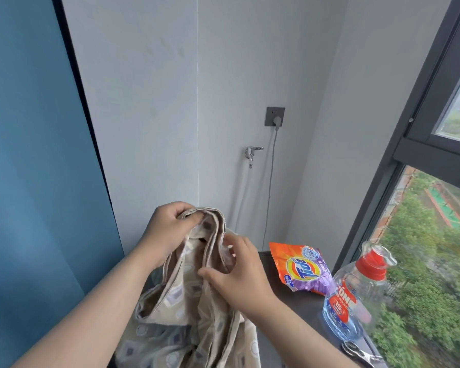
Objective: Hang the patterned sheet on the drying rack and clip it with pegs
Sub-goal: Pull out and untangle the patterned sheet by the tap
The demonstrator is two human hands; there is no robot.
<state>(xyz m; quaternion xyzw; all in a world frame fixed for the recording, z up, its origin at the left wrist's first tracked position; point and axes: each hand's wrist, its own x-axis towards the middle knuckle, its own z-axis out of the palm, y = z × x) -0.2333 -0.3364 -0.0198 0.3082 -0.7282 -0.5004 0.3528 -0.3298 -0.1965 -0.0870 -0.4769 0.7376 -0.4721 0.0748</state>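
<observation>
Beige cotton-like patterned sheet [197, 314], one, printed with pale circles and grey-violet squares. It is held up in front of the person, above the near left part of a dark grey worktop [290, 296], and hangs out of view below.

Two bare hands are on it. Left hand [168, 229] is uppermost, fingers curled tight round the bunched hem at the top of the sheet. Right hand [234, 274] is lower and just beside it. Its thumb is on the near side of the hanging folds and its fingers on the far side at the hem, so it takes the folds loosely between them. The fingertips are blurred.

On the worktop:
- One orange and purple plastic detergent bag [302, 269] lies flat toward the far edge.
- One clear plastic bottle of blue liquid [356, 296], red cap, stands near the right edge beside the window [436, 235].
- Shiny metal clips [356, 351] lie at the near right corner, partly cut off, so the count is unclear.

On the grey wall behind:
- One dark socket [275, 116] has a grey plug in it.
- One chrome tap [251, 152] sits below it.

One blue panel [24, 155] fills the left.
</observation>
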